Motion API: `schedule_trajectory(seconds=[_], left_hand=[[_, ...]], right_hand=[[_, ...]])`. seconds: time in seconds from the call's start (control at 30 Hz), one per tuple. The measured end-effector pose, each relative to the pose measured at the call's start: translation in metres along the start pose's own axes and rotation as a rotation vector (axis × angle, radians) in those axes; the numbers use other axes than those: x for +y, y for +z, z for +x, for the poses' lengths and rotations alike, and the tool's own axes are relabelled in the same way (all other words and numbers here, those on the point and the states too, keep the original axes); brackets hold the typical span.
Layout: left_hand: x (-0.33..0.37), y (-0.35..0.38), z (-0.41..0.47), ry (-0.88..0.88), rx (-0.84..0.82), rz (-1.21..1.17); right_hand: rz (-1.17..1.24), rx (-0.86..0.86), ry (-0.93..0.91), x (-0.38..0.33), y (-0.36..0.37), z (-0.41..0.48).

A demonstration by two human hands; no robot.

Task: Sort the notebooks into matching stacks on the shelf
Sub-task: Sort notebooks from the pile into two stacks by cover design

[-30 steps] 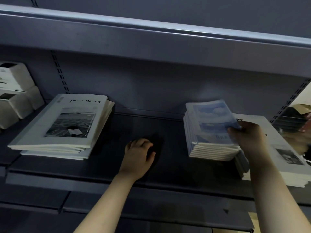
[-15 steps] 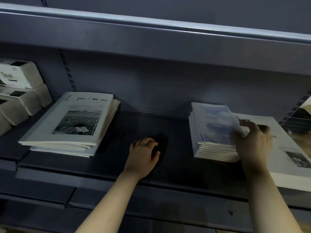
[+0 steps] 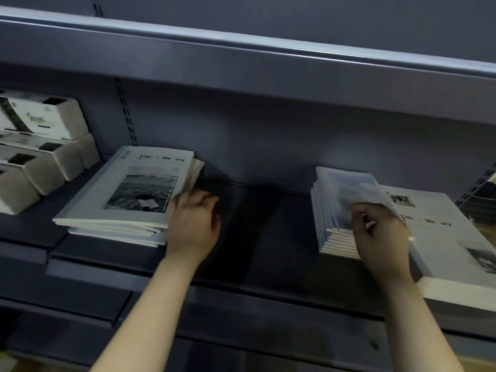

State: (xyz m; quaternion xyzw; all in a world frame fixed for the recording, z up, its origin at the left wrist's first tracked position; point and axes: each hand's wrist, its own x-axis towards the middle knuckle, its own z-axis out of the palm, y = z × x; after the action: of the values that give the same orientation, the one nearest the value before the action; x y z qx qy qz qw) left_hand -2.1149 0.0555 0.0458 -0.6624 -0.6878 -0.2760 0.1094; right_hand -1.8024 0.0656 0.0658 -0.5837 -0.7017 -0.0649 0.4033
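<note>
Pinching the corner of a light, floppy blue notebook [image 3: 346,183] atop the blue stack [image 3: 338,244], shelf [image 3: 263,237] right, r. hand [image 3: 381,237] is seen; spine-side hold judged firmer. L. hand [image 3: 193,224] curled by grey stack [image 3: 120,189], shelf left; grip unclear.

A shop, by its grey metal shelf [image 3: 255,237] with slotted uprights [image 3: 126,114], stacks of identical notebooks [image 3: 126,189], white boxed goods [image 3: 43,122].

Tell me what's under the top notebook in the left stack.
Several more notebooks, only their pale edges showing, unevenly stacked on the dark shelf. Their covers are hidden by the top notebook, so whether they match can't be told.
</note>
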Motion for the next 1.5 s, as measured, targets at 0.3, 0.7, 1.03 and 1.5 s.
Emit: schedule_trajectory(seconds=[0.3, 0.7, 1.03, 1.5], left_hand=[[-0.053, -0.028, -0.007, -0.149, -0.172, 0.1], [-0.07, -0.054, -0.002, -0.192, -0.061, -0.02], [-0.059, -0.053, -0.007, -0.056, -0.081, 0.06], [-0.102, -0.068, -0.012, -0.406, -0.085, 0.102]], right_hand=[[0.278, -0.204, 0.016, -0.054, 0.045, -0.026], [0.443, -0.325, 0.159, -0.058, 0.086, -0.047], [0.478, -0.344, 0.174, -0.062, 0.095, -0.047], [0.511, -0.407, 0.143, -0.068, 0.105, -0.045]])
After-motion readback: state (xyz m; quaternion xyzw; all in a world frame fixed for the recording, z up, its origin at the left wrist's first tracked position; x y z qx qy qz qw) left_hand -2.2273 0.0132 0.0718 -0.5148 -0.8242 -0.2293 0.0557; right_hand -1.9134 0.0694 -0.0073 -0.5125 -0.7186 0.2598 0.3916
